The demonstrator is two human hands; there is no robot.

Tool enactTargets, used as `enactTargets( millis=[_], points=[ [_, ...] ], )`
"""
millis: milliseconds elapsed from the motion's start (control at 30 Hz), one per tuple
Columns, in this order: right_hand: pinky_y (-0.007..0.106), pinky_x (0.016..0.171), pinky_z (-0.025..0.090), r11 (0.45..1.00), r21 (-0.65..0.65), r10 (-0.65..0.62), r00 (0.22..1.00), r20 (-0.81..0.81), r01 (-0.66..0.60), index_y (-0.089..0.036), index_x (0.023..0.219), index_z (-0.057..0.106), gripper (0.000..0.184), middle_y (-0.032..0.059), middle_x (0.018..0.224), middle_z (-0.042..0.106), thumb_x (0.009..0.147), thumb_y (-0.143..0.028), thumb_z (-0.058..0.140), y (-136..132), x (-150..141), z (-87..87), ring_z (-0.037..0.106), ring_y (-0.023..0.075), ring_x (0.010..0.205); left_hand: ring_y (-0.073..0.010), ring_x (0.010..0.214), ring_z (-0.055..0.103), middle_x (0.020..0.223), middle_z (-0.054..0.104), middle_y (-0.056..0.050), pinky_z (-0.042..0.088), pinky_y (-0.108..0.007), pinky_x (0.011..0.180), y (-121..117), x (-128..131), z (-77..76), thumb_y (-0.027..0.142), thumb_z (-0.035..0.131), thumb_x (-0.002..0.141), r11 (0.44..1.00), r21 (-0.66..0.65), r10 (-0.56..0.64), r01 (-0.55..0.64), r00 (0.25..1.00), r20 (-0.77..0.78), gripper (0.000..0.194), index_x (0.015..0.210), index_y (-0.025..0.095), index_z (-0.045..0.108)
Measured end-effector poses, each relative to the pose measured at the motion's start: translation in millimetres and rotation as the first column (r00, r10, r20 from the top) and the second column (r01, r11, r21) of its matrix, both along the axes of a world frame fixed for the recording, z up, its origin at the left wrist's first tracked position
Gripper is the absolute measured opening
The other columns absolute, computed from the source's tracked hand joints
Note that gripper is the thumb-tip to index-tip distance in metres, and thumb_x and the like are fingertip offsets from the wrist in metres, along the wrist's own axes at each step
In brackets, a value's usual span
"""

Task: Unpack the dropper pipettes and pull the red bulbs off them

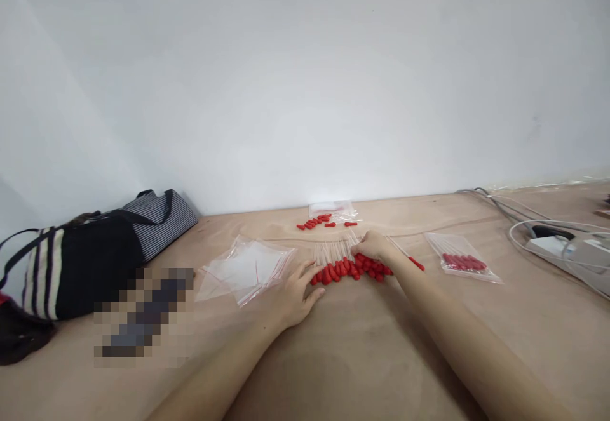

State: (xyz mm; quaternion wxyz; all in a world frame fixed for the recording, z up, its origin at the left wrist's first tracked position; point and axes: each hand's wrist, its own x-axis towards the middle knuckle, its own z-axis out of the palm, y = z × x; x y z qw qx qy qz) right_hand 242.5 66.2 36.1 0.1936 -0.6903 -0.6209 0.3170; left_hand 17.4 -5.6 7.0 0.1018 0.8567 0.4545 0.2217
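We have a row of red-ended sticks (340, 270) lying on the tabletop (328, 357), short of its far edge, the red ends towards us. Our left hand (298, 293) is at the row's left end, its grip wide, thumb apart from the fingers. Our right hand (375, 247) bends over the row's right part; we cannot tell whether its grip holds a stick. Flat clear bags (248, 268) lie to the left, a filled bag (463, 260) to the right, a looser group (314, 221) near the far edge.

Soft, bright light, faint shadows (415, 333) — one pixelated patch (145, 313)
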Motion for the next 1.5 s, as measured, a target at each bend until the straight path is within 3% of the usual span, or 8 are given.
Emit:
enactTargets(
  millis=[167, 300, 433, 533, 700, 833, 1033, 1500],
  points=[
    [0.023, 0.044, 0.037, 1.0, 0.018, -0.018, 0.995, 0.095, 0.016, -0.016, 0.052, 0.051, 0.011, 0.0032, 0.047, 0.054, 0.054, -0.021, 0.061, 3, -6, 0.9, 0.056, 0.0171, 0.054, -0.0232, 0.115, 0.039, 0.121, 0.045, -0.008, 0.034, -0.039, 0.097, -1, -13, -4.7, 0.026, 0.048, 0.08, 0.987, 0.144, 0.078, -0.077, 0.997, -0.005, 0.032, 0.111, 0.021, 0.051],
    [0.021, 0.047, 0.035, 0.999, 0.031, 0.016, 0.995, 0.101, -0.019, -0.012, 0.054, 0.052, 0.01, 0.0029, 0.049, 0.053, 0.057, -0.018, 0.059, -1, -7, 3.1, 0.057, 0.0155, 0.058, -0.026, 0.109, 0.042, 0.111, 0.051, -0.009, 0.034, -0.042, 0.093, -9, -32, 0.1, 0.029, 0.049, 0.079, 0.931, 0.312, 0.204, -0.188, 0.979, -0.019, 0.025, 0.101, 0.021, 0.058],
    [0.02, 0.043, 0.032, 0.999, 0.029, 0.029, 0.998, 0.052, -0.03, -0.013, 0.049, 0.05, 0.014, 0.0003, 0.044, 0.048, 0.057, -0.019, 0.06, -1, -3, 1.0, 0.051, 0.0121, 0.049, -0.0267, 0.104, 0.046, 0.106, 0.055, -0.008, 0.035, -0.042, 0.089, -17, -53, 3.2, 0.03, 0.049, 0.078, 0.886, 0.374, 0.305, -0.273, 0.952, -0.028, 0.022, 0.096, 0.024, 0.06],
    [0.02, 0.039, 0.03, 0.999, 0.021, 0.026, 1.0, -0.012, -0.025, -0.015, 0.05, 0.051, 0.017, -0.0024, 0.041, 0.046, 0.058, -0.026, 0.061, 2, 15, -0.5, 0.044, 0.0084, 0.04, -0.0265, 0.102, 0.047, 0.102, 0.056, -0.008, 0.036, -0.041, 0.086, -15, -67, -0.1, 0.032, 0.05, 0.078, 0.857, 0.419, 0.342, -0.301, 0.939, -0.024, 0.021, 0.093, 0.024, 0.061],
    [0.019, 0.036, 0.025, 0.999, -0.001, -0.044, 0.997, -0.055, 0.044, -0.015, 0.051, 0.053, 0.019, -0.003, 0.04, 0.047, 0.062, -0.03, 0.059, 1, 69, -6.3, 0.036, 0.0056, 0.034, -0.0264, 0.096, 0.05, 0.098, 0.058, -0.009, 0.039, -0.041, 0.08, -7, -78, -7.8, 0.036, 0.048, 0.079, 0.808, 0.52, 0.337, -0.278, 0.941, -0.022, 0.025, 0.092, 0.02, 0.062],
    [0.019, 0.035, 0.022, 0.995, -0.009, -0.098, 0.995, -0.027, 0.098, -0.016, 0.048, 0.05, 0.021, -0.0056, 0.035, 0.04, 0.06, -0.029, 0.061, -4, 97, -17.8, 0.033, 0.0051, 0.033, -0.0258, 0.095, 0.051, 0.098, 0.058, -0.009, 0.04, -0.04, 0.078, -4, -78, -9.8, 0.037, 0.048, 0.079, 0.805, 0.525, 0.348, -0.278, 0.937, -0.037, 0.025, 0.092, 0.021, 0.061],
    [0.02, 0.037, 0.026, 0.994, -0.028, -0.107, 0.994, 0.028, 0.108, -0.017, 0.047, 0.052, 0.021, -0.0043, 0.036, 0.043, 0.058, -0.031, 0.062, -3, 101, -29.0, 0.038, 0.0071, 0.035, -0.0258, 0.095, 0.05, 0.099, 0.057, -0.008, 0.04, -0.04, 0.079, -4, -81, -11.9, 0.037, 0.048, 0.078, 0.826, 0.488, 0.351, -0.281, 0.935, -0.057, 0.025, 0.093, 0.021, 0.061],
    [0.023, 0.04, 0.029, 0.996, 0.011, -0.094, 0.984, 0.15, 0.093, -0.016, 0.049, 0.056, 0.03, 0.0001, 0.036, 0.046, 0.065, -0.041, 0.057, -14, 104, -18.4, 0.045, 0.0116, 0.037, -0.0264, 0.103, 0.049, 0.108, 0.055, -0.01, 0.04, -0.042, 0.085, -3, -83, -16.4, 0.036, 0.048, 0.077, 0.852, 0.396, 0.399, -0.341, 0.914, -0.071, 0.033, 0.104, 0.021, 0.057]
  ],
)
